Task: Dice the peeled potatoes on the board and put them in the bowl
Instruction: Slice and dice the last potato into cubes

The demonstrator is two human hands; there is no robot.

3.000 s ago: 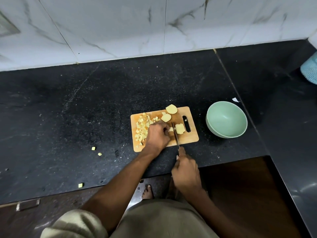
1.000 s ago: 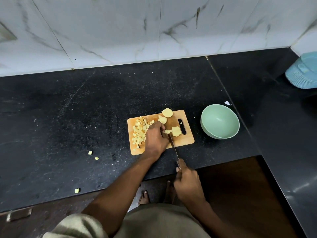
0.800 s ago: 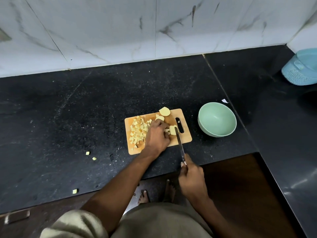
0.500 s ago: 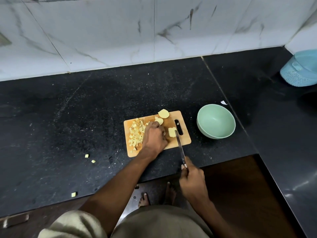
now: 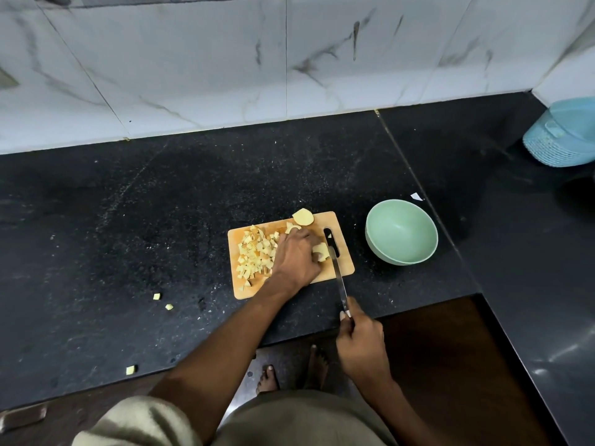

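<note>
We note the knife (image 5: 338, 274) has shifted right of the potato piece (image 5: 321, 251); left hand (image 5: 295, 259) pins it, right hand (image 5: 361, 344) grips the handle; next cut pending.

Materials and finishes, worktop area

The cutting board (image 5: 344, 267) is pale wood, matt and smooth. The knife (image 5: 338, 275) blade is bright metal. The bowl (image 5: 401, 231) is green, smooth, satin, probably plastic. The counter (image 5: 128, 220) is black speckled polished stone; the wall tiles (image 5: 193, 59) are glossy white marble-look. The blue basket (image 5: 563, 136) is ribbed plastic. The sleeve (image 5: 135, 423) is beige cloth.
</note>
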